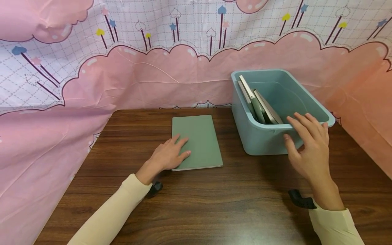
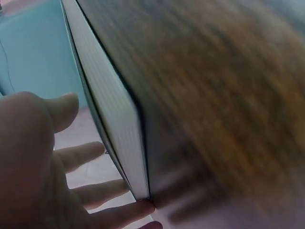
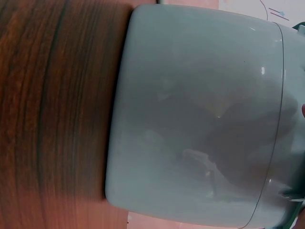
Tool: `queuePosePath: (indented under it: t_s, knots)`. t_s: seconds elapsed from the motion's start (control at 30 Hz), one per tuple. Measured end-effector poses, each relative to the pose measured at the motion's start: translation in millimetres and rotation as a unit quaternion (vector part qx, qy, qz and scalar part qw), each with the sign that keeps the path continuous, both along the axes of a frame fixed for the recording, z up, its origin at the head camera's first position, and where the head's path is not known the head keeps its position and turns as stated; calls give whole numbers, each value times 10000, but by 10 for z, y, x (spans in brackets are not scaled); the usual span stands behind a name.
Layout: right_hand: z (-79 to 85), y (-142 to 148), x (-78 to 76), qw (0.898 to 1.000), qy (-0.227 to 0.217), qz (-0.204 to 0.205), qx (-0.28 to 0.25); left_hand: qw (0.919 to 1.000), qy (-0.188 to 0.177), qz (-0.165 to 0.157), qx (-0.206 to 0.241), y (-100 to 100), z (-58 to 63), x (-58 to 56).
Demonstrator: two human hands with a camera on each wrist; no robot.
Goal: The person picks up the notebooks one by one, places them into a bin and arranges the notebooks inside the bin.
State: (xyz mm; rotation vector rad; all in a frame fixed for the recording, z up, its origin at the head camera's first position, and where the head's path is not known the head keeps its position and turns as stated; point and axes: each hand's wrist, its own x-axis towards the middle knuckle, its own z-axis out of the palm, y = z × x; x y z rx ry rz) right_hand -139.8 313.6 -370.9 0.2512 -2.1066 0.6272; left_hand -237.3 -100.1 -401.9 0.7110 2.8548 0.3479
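A green hardcover book point(image 1: 202, 143) lies flat on the wooden table, its spine side to the left. My left hand point(image 1: 166, 154) rests on its left part with fingers spread; in the left wrist view the fingertips reach along the cover beside the page block point(image 2: 112, 102). A light blue plastic bin point(image 1: 260, 141) stands to the right. My right hand point(image 1: 310, 149) is at its front rim, fingers loosely extended over the edge and thumb in front. The right wrist view is filled mostly by the bin's outer wall point(image 3: 190, 114), the hand itself nearly out of frame.
Several books point(image 1: 260, 107) lean together against the left side inside the bin. A pink patterned cloth point(image 1: 147, 81) hangs behind and at both sides of the table point(image 1: 214, 204). A dark strap with a device point(image 1: 301, 200) is on the right wrist.
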Motion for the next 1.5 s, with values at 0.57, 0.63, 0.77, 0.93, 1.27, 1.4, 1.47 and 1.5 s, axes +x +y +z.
queuePosePath:
  t_s: [0.57,0.63,0.77,0.93,1.27,1.4,1.47,1.5]
  knots:
    - [1,-3,11,10000,-5,-4,-49,9968,-105,-270,-741,187,19,67]
    - [-1,-6,8,10000,10,-7,-72,9961,-87,-403,-786,222,16,64]
    - [2,0,5,10000,2,12,-41,9942,-73,-653,-845,291,35,64]
    - [8,24,10,9999,-90,13,107,9896,-13,-888,-1136,419,48,81]
    - [-22,41,12,9999,-76,8,109,9784,47,-1255,-1641,741,95,114]
    - [-27,28,-3,10000,-1,13,47,9713,70,-1407,-1915,876,148,109]
    - [-24,17,-16,10000,47,15,14,9679,87,-1461,-2045,932,172,102]
    - [-21,10,-22,10000,69,18,-1,9661,104,-1489,-2105,954,185,96]
